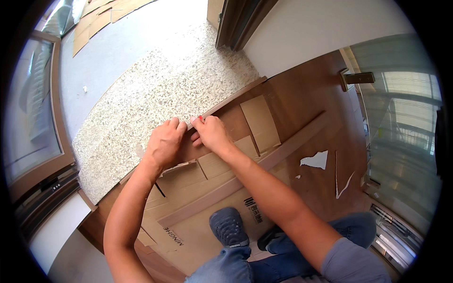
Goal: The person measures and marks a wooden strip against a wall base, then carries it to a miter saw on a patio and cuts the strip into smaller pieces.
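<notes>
A thin wooden edge strip [237, 95] runs along the seam between the speckled stone floor [155, 89] and the brown wood floor [302, 85]. My left hand [165, 140] is closed, its bent fingers gripping the strip near its middle. Right beside it, my right hand [212, 134] pinches a small red object [201, 118] against the same strip; most of it is hidden by the fingers. Beneath and behind my hands lie flattened cardboard sheets [179, 188] with cut flaps.
A long loose wooden strip [245, 174] lies across the cardboard in front of my shoe [229, 226]. Torn white paper [315, 160] and thin offcuts [337, 177] lie to the right. A door frame [243, 21], a glass door [401, 108] and a window frame [56, 94] surround the spot.
</notes>
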{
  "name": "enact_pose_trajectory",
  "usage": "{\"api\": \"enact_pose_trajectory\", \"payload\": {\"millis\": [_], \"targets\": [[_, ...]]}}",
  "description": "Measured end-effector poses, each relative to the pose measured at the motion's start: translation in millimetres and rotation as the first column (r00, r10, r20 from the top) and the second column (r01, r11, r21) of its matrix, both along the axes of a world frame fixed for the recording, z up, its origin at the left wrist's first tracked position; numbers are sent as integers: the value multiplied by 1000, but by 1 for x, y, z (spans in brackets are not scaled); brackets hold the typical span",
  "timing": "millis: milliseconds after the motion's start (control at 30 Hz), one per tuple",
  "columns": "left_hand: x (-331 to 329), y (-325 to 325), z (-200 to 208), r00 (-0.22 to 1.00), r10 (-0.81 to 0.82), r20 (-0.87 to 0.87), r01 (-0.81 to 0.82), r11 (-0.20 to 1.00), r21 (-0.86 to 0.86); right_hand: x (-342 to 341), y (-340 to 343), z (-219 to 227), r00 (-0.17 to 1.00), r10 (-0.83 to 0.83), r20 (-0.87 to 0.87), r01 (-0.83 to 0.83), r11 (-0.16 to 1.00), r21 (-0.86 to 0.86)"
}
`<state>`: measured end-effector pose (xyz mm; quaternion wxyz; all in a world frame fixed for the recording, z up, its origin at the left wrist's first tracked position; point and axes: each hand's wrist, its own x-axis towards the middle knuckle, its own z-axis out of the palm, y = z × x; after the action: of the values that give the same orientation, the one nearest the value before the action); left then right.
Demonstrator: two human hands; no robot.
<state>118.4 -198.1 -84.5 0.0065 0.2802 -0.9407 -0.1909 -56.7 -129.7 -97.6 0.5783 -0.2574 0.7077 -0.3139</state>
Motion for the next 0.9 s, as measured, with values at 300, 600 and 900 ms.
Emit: {"api": "enact_pose_trajectory", "payload": {"millis": [300,600,900], "targets": [[-2,1,-8,978,107,-177,-105,994,24,-23,1,37,961,269,-67,-265,962,71],[-5,1,-11,970,142,-195,-139,990,27,-126,-44,147,587,331,-739,-498,867,-8],[-2,-1,-14,964,173,-200,-160,984,78,-161,-110,58,747,522,-412,-506,848,156]]}}
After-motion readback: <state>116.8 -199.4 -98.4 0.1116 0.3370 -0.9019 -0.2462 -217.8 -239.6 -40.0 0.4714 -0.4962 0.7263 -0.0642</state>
